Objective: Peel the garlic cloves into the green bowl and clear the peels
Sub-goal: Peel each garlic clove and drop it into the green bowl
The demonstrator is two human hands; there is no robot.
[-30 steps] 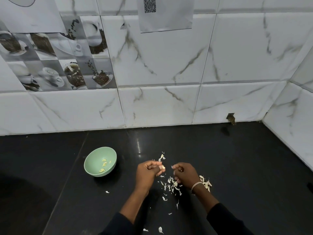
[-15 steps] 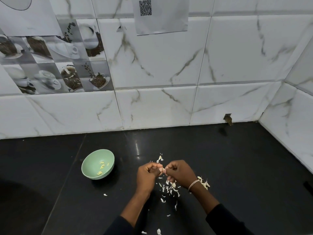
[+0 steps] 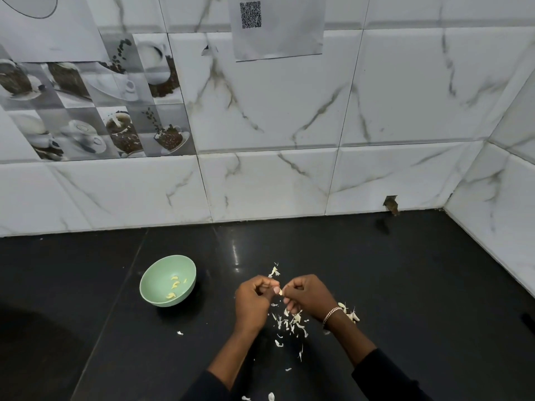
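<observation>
A small garlic clove (image 3: 279,291) is pinched between the fingertips of my left hand (image 3: 253,302) and my right hand (image 3: 308,296), a little above the black counter. Both hands are closed around it, fingertips touching. The green bowl (image 3: 153,287) stands to the left of my hands and holds several peeled yellowish cloves (image 3: 175,285). White garlic peels (image 3: 291,322) lie scattered on the counter under and just behind my hands. More garlic pieces (image 3: 351,314) sit behind my right wrist, partly hidden by it.
The black counter (image 3: 405,299) meets a white marble-tiled wall at the back and on the right. Stray peels (image 3: 180,333) lie left of my forearm and a few peel bits (image 3: 271,396) near the bottom edge. A dark shadow covers the lower left.
My two hands have come together: they were slightly apart a second ago, and now the right fingertips meet the left at the clove. The camera has tilted slightly.
</observation>
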